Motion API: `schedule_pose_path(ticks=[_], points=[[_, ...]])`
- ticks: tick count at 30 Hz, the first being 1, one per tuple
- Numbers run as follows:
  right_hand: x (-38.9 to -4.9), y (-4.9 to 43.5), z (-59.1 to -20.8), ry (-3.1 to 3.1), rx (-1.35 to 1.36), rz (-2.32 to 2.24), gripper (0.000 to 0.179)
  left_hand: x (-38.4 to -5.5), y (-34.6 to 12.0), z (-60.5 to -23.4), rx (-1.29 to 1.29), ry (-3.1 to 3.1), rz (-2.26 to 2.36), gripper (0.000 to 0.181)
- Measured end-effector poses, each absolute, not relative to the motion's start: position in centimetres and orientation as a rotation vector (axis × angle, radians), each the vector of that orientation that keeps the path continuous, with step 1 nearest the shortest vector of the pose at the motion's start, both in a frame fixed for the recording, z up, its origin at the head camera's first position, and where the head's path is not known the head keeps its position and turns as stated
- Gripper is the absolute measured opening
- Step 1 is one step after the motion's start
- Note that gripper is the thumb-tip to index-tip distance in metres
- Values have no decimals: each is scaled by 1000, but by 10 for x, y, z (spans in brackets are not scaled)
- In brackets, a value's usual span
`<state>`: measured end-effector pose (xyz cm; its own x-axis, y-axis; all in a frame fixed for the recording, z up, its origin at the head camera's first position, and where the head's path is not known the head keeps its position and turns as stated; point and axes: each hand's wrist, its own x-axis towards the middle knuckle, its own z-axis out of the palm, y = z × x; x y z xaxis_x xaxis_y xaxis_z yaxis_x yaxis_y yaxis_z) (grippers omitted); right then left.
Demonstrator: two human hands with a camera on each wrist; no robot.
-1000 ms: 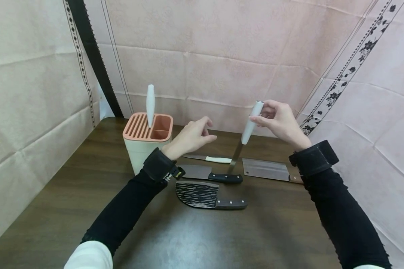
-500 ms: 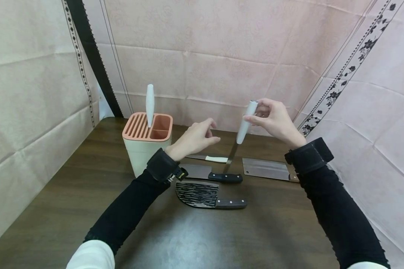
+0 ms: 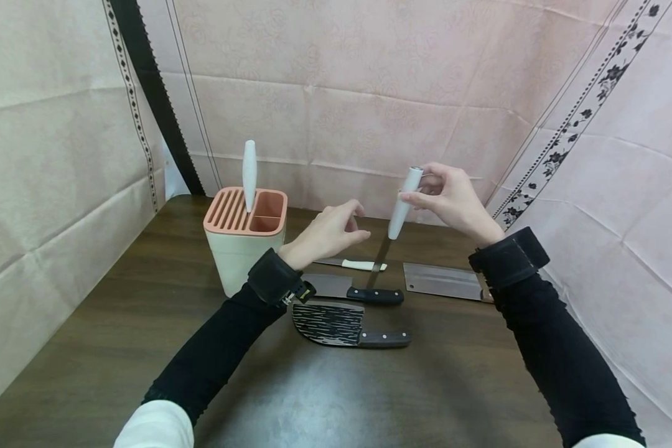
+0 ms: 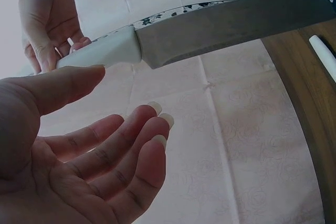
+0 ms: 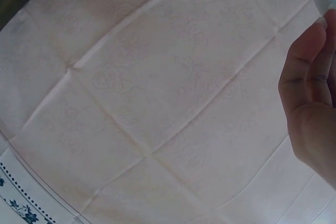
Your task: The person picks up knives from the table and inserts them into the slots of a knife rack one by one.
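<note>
Between thumb and fingers, my right hand (image 3: 453, 198) pinches the white handle of a kitchen knife (image 3: 404, 204) near its upper end. The blade points down, tilted, above the knives on the table. In the left wrist view the wide steel blade of this kitchen knife (image 4: 231, 27) shows fully. My left hand (image 3: 327, 231) is held up with loosely bent fingers, left of that knife and apart from it. Beneath the hands lie a small white-handled knife (image 3: 364, 265), a black-handled knife (image 3: 375, 296) and a cleaver with a dark patterned blade (image 3: 329, 323).
A pale knife block (image 3: 224, 249) with an orange slotted top stands at the back left, and a white-handled knife (image 3: 249, 174) is upright in it. A rectangular cleaver (image 3: 442, 282) lies at the right of the wooden table (image 3: 336, 398). Patterned cloth (image 3: 336, 124) hangs behind.
My right hand has carried the white-handled kitchen knife leftward. My left hand has shifted slightly to the right, so the two hands are closer together. The lying knives have stayed put.
</note>
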<state>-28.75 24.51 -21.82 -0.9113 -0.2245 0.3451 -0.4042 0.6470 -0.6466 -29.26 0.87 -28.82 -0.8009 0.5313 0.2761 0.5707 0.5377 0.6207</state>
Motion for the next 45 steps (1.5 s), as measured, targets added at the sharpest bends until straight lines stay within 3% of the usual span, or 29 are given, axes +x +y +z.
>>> schedule_pose_path(ticks=[21, 29, 45], points=[[-289, 229, -218, -2647, 571, 1127, 41, -294, 29, -295, -1058, -2538, -1282, 34], [-285, 224, -218, -2640, 610, 1152, 35, -295, 40, -297, -1054, -2404, -1384, 36], [-278, 222, -226, -2723, 780, 847, 34, -297, 16, -283, -970, -2366, -1381, 35]])
